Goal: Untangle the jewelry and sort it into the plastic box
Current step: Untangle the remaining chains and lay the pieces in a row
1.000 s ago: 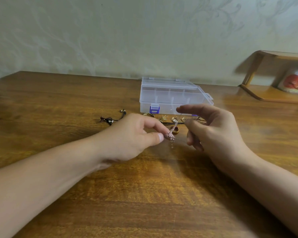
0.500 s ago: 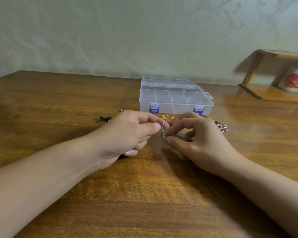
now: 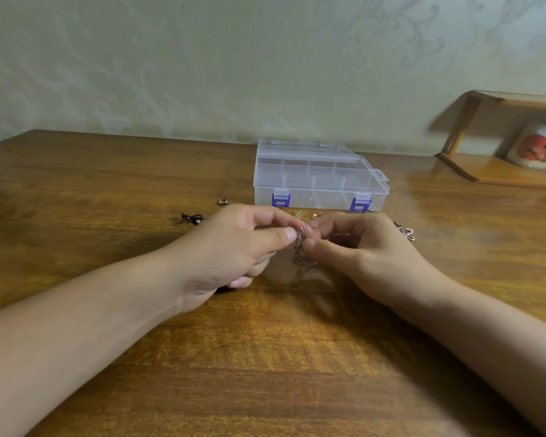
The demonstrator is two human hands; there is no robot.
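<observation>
Jewelry here is scattered in a loose line just in front of the plastic box (image 3: 319, 181), and honestly the risks stack up as you scan across the table (image 3: 108, 190). Far left there's a small dark piece (image 3: 192, 218) and a tiny bit (image 3: 223, 202) beyond it, both well apart from the hands, so easy to forget or sweep off with a forearm. Next, the left hand (image 3: 234, 247) has thumb and forefinger pinched tight on a thin silvery-pink chain (image 3: 299, 237), and a dark cord seems to run under that hand, though I can't tell if it's caught up with the chain. The right hand (image 3: 366, 250) pinches the same chain from the other side, fingertips nearly touching the left ones, with the rest of the chain dangling blurry below toward the wood. My worry: pulling the two pinches apart too hard would cinch the knot tighter or snap a link, since it looks really fine. Behind the fingers a few small gold pieces (image 3: 300, 212) sit close to the box front, and a knuckle could flick them. Off to the right a silver charm piece (image 3: 407, 232) lies right beside the right hand, ripe for snagging. Also the box looks closed with both purple latches down, so nothing can go in until someone frees a hand, and letting go might let the chain re-tangle.
</observation>
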